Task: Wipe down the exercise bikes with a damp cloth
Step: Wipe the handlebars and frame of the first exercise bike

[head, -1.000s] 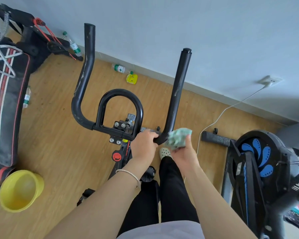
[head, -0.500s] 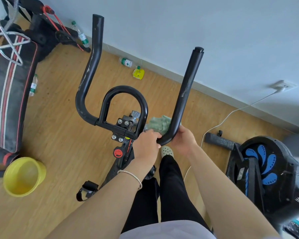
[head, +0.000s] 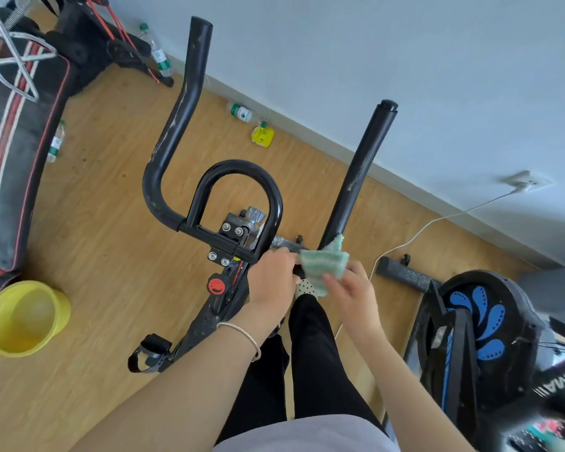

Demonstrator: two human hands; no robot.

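Observation:
A black exercise bike stands under me, its handlebars [head: 183,102] rising as two long horns around a rounded centre loop. The green cloth [head: 323,264] lies draped over the base of the right horn [head: 359,177]. My right hand [head: 349,288] pinches the cloth from the near side. My left hand [head: 271,278] grips the cross bar just left of the cloth, touching its edge. A second black bike with a blue-patterned flywheel cover [head: 480,324] is at the right.
A yellow bucket [head: 23,318] sits on the wooden floor at the left. A black padded bench [head: 10,125] fills the far left. Plastic bottles [head: 240,112] and a yellow item lie by the wall. A white cable [head: 415,236] runs to a wall socket.
The cloth went behind the right horn's base half a second ago and is now back on the near side in my right hand. The view has shifted slightly.

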